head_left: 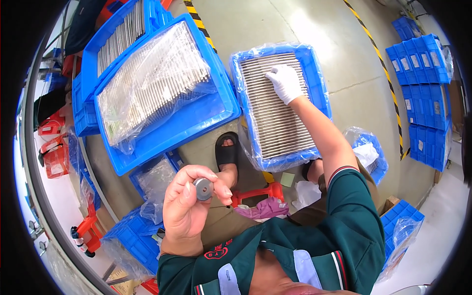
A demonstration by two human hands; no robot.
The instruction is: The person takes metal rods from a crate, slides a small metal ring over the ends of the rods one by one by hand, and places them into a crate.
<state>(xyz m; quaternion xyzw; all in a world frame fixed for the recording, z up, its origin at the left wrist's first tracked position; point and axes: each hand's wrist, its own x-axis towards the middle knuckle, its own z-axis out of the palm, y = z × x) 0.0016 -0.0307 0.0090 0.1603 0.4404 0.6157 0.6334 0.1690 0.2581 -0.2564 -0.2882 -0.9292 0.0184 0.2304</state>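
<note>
Between the thumb and fingers of my bare left hand (184, 211) is a thick grey metal disc (200, 183) with a small hole in its middle. It is held up in front of my chest, apart from the crates. My right hand (286, 86), in a white glove, rests over a row of slim metal rods (278, 128) laid side by side in a blue crate (322, 93) lined with clear plastic. The right fingers are curled together against the rods near the crate's far end; whatever lies in their grip is hidden.
To the left, a large blue tray (223, 105) holds stacked rods under clear plastic (147, 83); another rod-filled crate (120, 39) stands behind. Blue bins (418, 61) are stacked at the far right. A red stool (273, 191) with a purple cloth (263, 209) is between my legs.
</note>
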